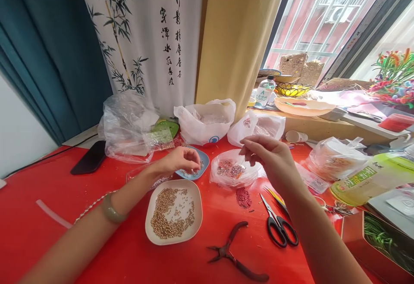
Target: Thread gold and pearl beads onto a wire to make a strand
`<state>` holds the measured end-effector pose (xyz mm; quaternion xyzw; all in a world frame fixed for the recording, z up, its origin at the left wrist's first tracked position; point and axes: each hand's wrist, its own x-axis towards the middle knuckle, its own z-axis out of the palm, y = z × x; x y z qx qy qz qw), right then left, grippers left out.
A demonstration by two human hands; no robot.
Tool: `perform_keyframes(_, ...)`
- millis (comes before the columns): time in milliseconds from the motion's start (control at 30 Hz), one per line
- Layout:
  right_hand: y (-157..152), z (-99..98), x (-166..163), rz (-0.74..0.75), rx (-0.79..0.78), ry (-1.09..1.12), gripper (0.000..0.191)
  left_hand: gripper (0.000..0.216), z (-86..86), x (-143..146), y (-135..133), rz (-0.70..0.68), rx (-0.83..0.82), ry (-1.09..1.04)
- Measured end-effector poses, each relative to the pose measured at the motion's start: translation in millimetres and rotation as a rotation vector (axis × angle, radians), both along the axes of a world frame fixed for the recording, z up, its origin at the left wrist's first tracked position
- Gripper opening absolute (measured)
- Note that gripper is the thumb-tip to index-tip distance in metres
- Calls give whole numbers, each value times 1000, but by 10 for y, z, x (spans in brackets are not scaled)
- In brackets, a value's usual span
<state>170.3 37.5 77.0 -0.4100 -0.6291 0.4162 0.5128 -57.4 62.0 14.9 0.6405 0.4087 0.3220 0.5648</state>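
Note:
My left hand (183, 160) is closed in a pinch above the blue plate (205, 170), which has small pieces on it; what the fingertips hold, if anything, is too small to make out. Higher and to the right, my right hand (263, 148) pinches thumb and fingers together in front of a plastic bag of small shiny pieces (231, 170). A faint thin line shows below its fingertips, too fine to name. Below my left hand sits a white square dish (198, 228) with many gold beads (164, 219) spread in it.
Open pliers (226, 251) and black-handled scissors (278, 226) lie on the red table (123, 254). White plastic bags (207, 122) stand along the back. A phone (90, 158) lies left, a green-yellow bottle (371, 178) right. A box with green stems (359, 232) occupies the right front.

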Motion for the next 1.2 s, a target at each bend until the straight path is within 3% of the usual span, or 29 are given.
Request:
perform_keyframes(133, -49, -57, -149, 116, -74, -76, 12, 8, 69, 53, -54, 91, -78, -274)
perform_keyframes(333, -170, -103, -307, 184, -124, -170, 15, 12, 138, 101, -89, 172, -210, -466)
perform_keyframes(600, -255, -144, -340, 119, 106, -254, 14, 9, 106, 88, -71, 169, -280, -632)
perform_keyframes(800, -290, -136, -351, 126, 216, -301, 13, 7, 69, 65, -58, 139, -297, -703)
perform_keyframes(1200, -278, -176, -390, 154, 218, -345, 12, 2, 122, 112, -99, 122, -304, -735)
